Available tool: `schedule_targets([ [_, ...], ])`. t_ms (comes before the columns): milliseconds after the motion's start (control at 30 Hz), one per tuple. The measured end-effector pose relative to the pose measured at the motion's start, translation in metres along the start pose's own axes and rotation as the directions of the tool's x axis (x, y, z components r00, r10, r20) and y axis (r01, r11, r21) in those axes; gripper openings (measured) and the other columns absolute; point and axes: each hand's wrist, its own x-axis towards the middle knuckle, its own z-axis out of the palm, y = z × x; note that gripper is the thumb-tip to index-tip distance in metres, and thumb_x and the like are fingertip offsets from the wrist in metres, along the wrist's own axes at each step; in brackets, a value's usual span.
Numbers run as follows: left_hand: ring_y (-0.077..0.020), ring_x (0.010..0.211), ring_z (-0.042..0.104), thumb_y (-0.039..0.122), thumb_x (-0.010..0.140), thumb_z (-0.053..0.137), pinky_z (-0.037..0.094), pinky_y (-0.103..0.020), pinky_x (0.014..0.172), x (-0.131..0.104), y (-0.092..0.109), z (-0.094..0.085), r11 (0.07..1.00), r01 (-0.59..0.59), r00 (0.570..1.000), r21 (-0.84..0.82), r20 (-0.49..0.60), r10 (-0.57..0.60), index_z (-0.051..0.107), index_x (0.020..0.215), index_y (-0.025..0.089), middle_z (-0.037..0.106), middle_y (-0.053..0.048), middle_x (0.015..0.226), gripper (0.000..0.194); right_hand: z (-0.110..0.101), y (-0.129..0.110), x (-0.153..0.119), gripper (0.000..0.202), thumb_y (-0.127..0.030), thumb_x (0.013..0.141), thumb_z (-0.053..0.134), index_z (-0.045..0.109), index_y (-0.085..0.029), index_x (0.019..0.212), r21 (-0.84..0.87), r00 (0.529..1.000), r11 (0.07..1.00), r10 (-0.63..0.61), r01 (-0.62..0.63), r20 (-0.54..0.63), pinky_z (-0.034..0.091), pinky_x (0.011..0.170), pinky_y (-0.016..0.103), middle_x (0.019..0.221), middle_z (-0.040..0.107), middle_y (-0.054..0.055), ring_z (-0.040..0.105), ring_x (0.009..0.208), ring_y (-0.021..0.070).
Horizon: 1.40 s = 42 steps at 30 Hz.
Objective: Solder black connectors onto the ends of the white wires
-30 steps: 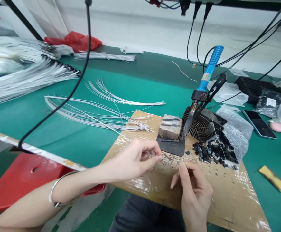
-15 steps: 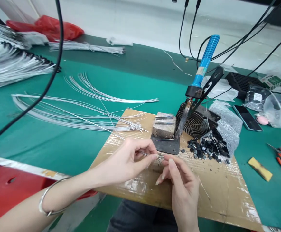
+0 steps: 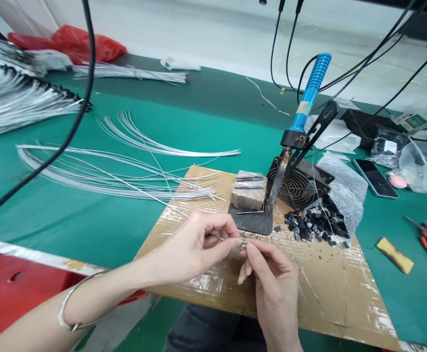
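Your left hand (image 3: 198, 247) pinches a thin, straight, silvery wire (image 3: 219, 238). Your right hand (image 3: 275, 283) has its fingertips right up against the left ones; whether they grip anything is too small to tell. The wire is above glossy, taped brown cardboard (image 3: 330, 293) on the smooth green tabletop (image 3: 198, 117), facing a white wall (image 3: 216, 36). Its long axis runs sideways, pointing toward your right fingertips.
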Motion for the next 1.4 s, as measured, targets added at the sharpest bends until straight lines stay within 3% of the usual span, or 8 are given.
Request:
schedule_targets([
  [267, -0.0104, 0.058, 0.04, 0.039, 0.091, 0.063, 0.031, -0.022, 0.052, 0.0, 0.0, -0.001, 0.999, 0.022, 0.999, -0.035, 0.024, -0.021, 0.061, 0.079, 0.015, 0.052, 0.003, 0.065, 0.026, 0.001, 0.0, -0.001, 0.008, -0.034, 0.086, 0.084, 0.085, -0.026, 0.089, 0.045, 1.0, 0.999, 0.015, -0.015, 0.014, 0.054, 0.052, 0.014, 0.063, 0.073, -0.002, 0.065, 0.048, 0.0074],
  [533, -0.01, 0.056, 0.034, 0.041, 0.092, 0.063, 0.026, -0.022, 0.049, -0.001, -0.001, -0.002, 0.999, 0.037, 0.999, 0.03, 0.031, -0.038, 0.061, 0.079, 0.016, 0.044, 0.005, 0.061, 0.028, -0.001, -0.012, 0.004, 0.011, -0.032, 0.082, 0.086, 0.085, -0.022, 0.079, 0.085, 0.989, 0.988, 0.125, -0.132, 0.08, 0.054, 0.047, 0.016, 0.066, 0.074, 0.001, 0.063, 0.045, 0.0082],
  [767, -0.0103, 0.057, 0.04, 0.041, 0.087, 0.065, 0.03, -0.022, 0.051, 0.001, 0.001, 0.0, 0.999, 0.037, 0.999, -0.04, 0.01, -0.037, 0.062, 0.078, 0.016, 0.054, 0.002, 0.065, 0.027, 0.003, -0.013, 0.004, 0.011, -0.033, 0.082, 0.085, 0.086, -0.022, 0.083, 0.119, 0.994, 0.988, 0.09, -0.098, 0.07, 0.055, 0.049, 0.016, 0.067, 0.076, 0.002, 0.064, 0.046, 0.0083],
  [1000, -0.011, 0.056, 0.039, 0.045, 0.087, 0.062, 0.029, -0.024, 0.052, -0.002, 0.003, 0.005, 0.998, 0.058, 0.997, 0.002, -0.044, -0.058, 0.062, 0.08, 0.015, 0.056, 0.0, 0.067, 0.031, 0.008, -0.01, 0.004, 0.013, -0.034, 0.079, 0.088, 0.085, -0.021, 0.079, 0.183, 0.993, 0.977, 0.109, -0.114, 0.034, 0.055, 0.048, 0.014, 0.065, 0.074, 0.0, 0.063, 0.045, 0.0064],
  [1200, -0.0111, 0.056, 0.04, 0.044, 0.088, 0.06, 0.03, -0.024, 0.051, -0.003, 0.002, 0.007, 1.0, 0.019, 0.998, 0.022, -0.066, -0.018, 0.062, 0.08, 0.015, 0.059, -0.001, 0.068, 0.03, 0.008, -0.01, 0.003, 0.015, -0.035, 0.08, 0.088, 0.085, -0.021, 0.079, 0.201, 0.992, 0.971, 0.124, -0.129, 0.035, 0.055, 0.048, 0.013, 0.065, 0.073, 0.0, 0.062, 0.045, 0.0056],
  [1400, -0.0104, 0.054, 0.045, 0.038, 0.092, 0.059, 0.034, -0.022, 0.049, -0.004, -0.003, 0.008, 0.992, -0.092, 0.988, 0.084, -0.114, 0.101, 0.065, 0.078, 0.014, 0.062, -0.002, 0.066, 0.028, 0.011, -0.011, 0.004, 0.017, -0.036, 0.075, 0.091, 0.085, -0.02, 0.075, 0.239, 0.99, 0.961, 0.141, -0.142, 0.024, 0.054, 0.046, 0.012, 0.062, 0.072, 0.0, 0.061, 0.044, 0.0055],
])
